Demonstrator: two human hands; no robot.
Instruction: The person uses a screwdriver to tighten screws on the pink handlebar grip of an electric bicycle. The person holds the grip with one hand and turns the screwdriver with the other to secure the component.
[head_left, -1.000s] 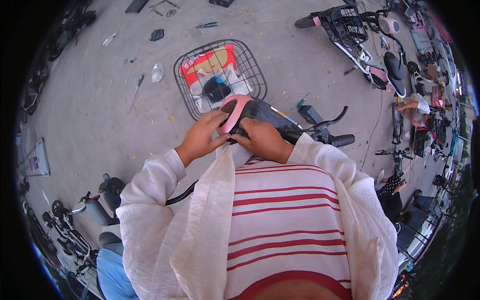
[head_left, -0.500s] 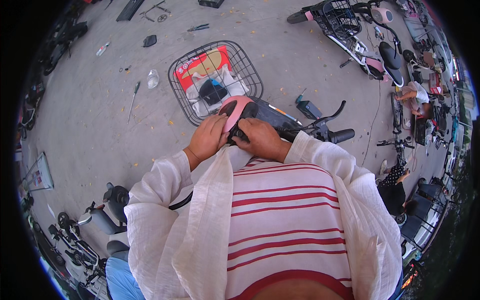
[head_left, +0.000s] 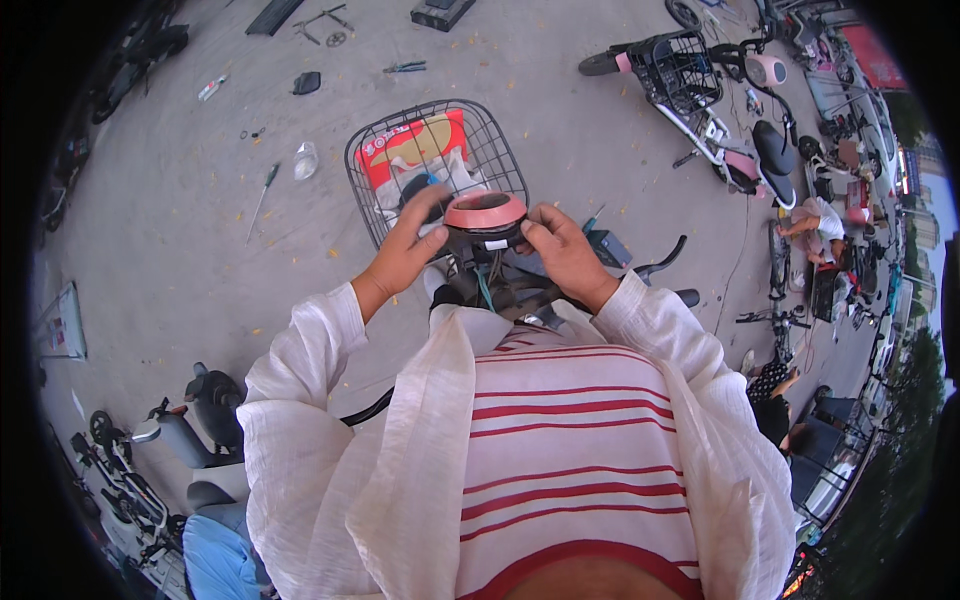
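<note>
My left hand (head_left: 432,212) is at the left end of a pink-and-black oval lamp housing (head_left: 468,216), thumb against its lower edge, fingers curved beside it, slightly blurred. My right hand (head_left: 548,235) grips the housing's right end with thumb and fingers. The housing faces up, a white label on its black base. Below it hang cables (head_left: 485,285) among dark handlebar parts; a brake lever (head_left: 668,257) sticks out to the right. A wire basket (head_left: 356,150) behind it holds a red printed package (head_left: 440,130), white cloth and a dark object.
A screwdriver (head_left: 263,200), clear bag (head_left: 305,162), pliers (head_left: 405,67) and dark toolbox (head_left: 608,248) lie around on the pavement. A pink-white scooter (head_left: 735,160) stands at upper right. Co-workers (head_left: 825,225) are at right; parked scooters (head_left: 205,440) line the left.
The pink housing has tipped from upright to lying level and shifted slightly right. Both my hands moved apart to its two ends, showing the cables beneath.
</note>
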